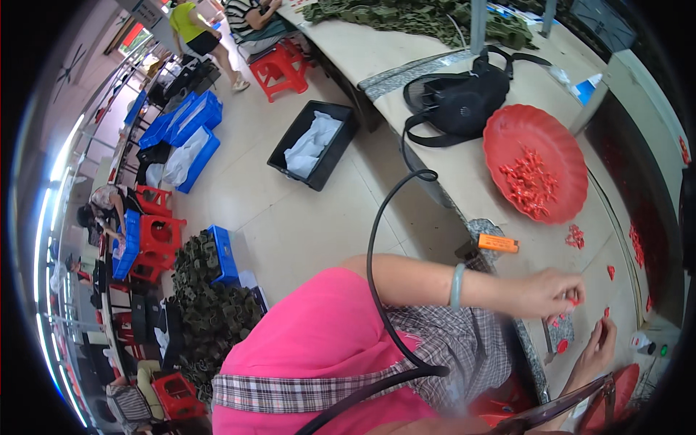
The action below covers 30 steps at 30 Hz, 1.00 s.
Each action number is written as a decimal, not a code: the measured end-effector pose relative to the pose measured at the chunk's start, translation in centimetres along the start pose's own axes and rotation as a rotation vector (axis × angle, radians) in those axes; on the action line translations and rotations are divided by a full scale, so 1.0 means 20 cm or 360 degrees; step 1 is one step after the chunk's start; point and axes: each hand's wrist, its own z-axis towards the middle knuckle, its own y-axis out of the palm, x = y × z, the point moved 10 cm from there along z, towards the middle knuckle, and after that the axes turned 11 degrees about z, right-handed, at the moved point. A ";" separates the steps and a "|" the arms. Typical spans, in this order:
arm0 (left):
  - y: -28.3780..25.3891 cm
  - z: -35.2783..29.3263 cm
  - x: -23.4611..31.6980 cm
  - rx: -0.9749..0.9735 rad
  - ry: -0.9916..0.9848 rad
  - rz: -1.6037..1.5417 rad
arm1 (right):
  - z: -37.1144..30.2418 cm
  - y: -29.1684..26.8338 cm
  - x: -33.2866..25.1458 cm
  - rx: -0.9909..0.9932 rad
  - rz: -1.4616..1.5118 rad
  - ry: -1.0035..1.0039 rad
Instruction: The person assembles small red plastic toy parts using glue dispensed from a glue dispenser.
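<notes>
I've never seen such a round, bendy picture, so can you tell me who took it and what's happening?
There's no robot here, just a person using two bare hands. A camera on their head looks down, and its very wide lens makes straight edges bend. The pink top is the person's own. On the table are a red bowl with little red pieces in it, a black bag and a green pile. The left hand pinches a red bit. Another shows at the right hand's fingertips; I can't tell how firmly it's held.
</notes>
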 end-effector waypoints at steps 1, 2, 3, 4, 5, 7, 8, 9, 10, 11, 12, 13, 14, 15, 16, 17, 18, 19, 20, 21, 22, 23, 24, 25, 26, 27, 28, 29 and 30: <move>0.04 -0.05 -0.02 -0.0061 -0.0122 -0.0158 | -0.05 0.00 -0.04 -0.0020 0.0038 0.0081; 0.06 -0.09 -0.05 -0.0033 -0.0123 -0.0147 | -0.11 0.00 -0.12 -0.0038 0.0053 0.0062; 0.13 -0.13 -0.09 -0.0166 -0.0084 -0.0159 | -0.18 0.03 -0.19 -0.0131 0.0226 0.0086; 0.19 -0.16 -0.12 -0.0296 -0.0047 -0.0165 | -0.23 0.07 -0.25 -0.0226 0.0405 0.0107; 0.21 -0.18 -0.14 -0.0294 -0.0050 -0.0154 | -0.28 0.10 -0.30 -0.0225 0.0415 0.0103; 0.27 -0.23 -0.18 -0.0371 -0.0108 -0.0211 | -0.39 0.14 -0.50 -0.0141 0.0190 -0.0457; 0.29 -0.26 -0.20 -0.0416 -0.0160 -0.0268 | -0.44 0.17 -0.52 -0.0145 0.0199 -0.0462; 0.29 -0.27 -0.21 -0.0409 -0.0159 -0.0267 | -0.48 0.20 -0.45 -0.0145 0.0301 -0.0249; 0.31 -0.29 -0.22 -0.0440 -0.0198 -0.0263 | -0.52 0.23 -0.37 -0.0141 0.0408 -0.0035; 0.32 -0.31 -0.24 -0.0472 -0.0238 -0.0259 | -0.57 0.26 -0.35 -0.0143 0.0417 -0.0038; 0.33 -0.32 -0.24 -0.0488 -0.0244 -0.0262 | -0.59 0.26 -0.32 -0.0095 0.0468 0.0041; 0.32 -0.32 -0.25 -0.0484 -0.0243 -0.0266 | -0.62 0.26 -0.29 -0.0047 0.0518 0.0122; 0.32 -0.33 -0.24 -0.0487 -0.0218 -0.0246 | -0.63 0.27 -0.29 -0.0138 0.0487 -0.0010; 0.32 -0.33 -0.23 -0.0490 -0.0191 -0.0227 | -0.62 0.26 -0.29 -0.0143 0.0482 -0.0009; 0.32 -0.33 -0.24 -0.0487 -0.0192 -0.0235 | -0.61 0.27 -0.38 -0.0272 0.0360 -0.0234; 0.32 -0.33 -0.24 -0.0485 -0.0187 -0.0211 | -0.62 0.29 -0.46 -0.0400 0.0237 -0.0458; 0.32 -0.33 -0.24 -0.0482 -0.0182 -0.0188 | -0.63 0.29 -0.48 -0.0391 0.0197 -0.0525; 0.32 -0.34 -0.24 -0.0475 -0.0184 -0.0196 | -0.63 0.29 -0.50 -0.0401 0.0195 -0.0523; 0.29 -0.34 -0.21 -0.0417 -0.0125 -0.0073 | -0.60 0.30 -0.51 -0.0441 0.0204 -0.0496; 0.29 -0.34 -0.20 -0.0401 -0.0070 0.0050 | -0.60 0.31 -0.52 -0.0450 0.0204 -0.0440; 0.31 -0.33 -0.23 -0.0414 -0.0072 0.0045 | -0.59 0.32 -0.57 -0.0443 0.0200 -0.0429; 0.31 -0.33 -0.22 -0.0307 0.0142 0.0202 | -0.57 0.30 -0.61 -0.0329 0.0211 -0.0374; 0.29 -0.33 -0.15 -0.0198 0.0357 0.0355 | -0.56 0.27 -0.63 -0.0216 0.0220 -0.0319; 0.30 -0.33 -0.15 -0.0219 0.0360 0.0335 | -0.58 0.26 -0.61 -0.0205 0.0201 -0.0299; 0.30 -0.34 -0.14 -0.0184 0.0392 0.0428 | -0.60 0.26 -0.55 -0.0223 0.0340 -0.0156; 0.29 -0.34 -0.11 -0.0152 0.0428 0.0499 | -0.62 0.26 -0.49 -0.0236 0.0460 -0.0003; 0.28 -0.35 -0.11 -0.0152 0.0404 0.0569 | -0.63 0.27 -0.43 -0.0185 0.0540 0.0164; 0.27 -0.36 -0.11 -0.0164 0.0388 0.0626 | -0.62 0.29 -0.44 -0.0190 0.0484 0.0129; 0.26 -0.37 -0.10 -0.0198 0.0380 0.0727 | -0.59 0.30 -0.47 -0.0167 0.0526 0.0137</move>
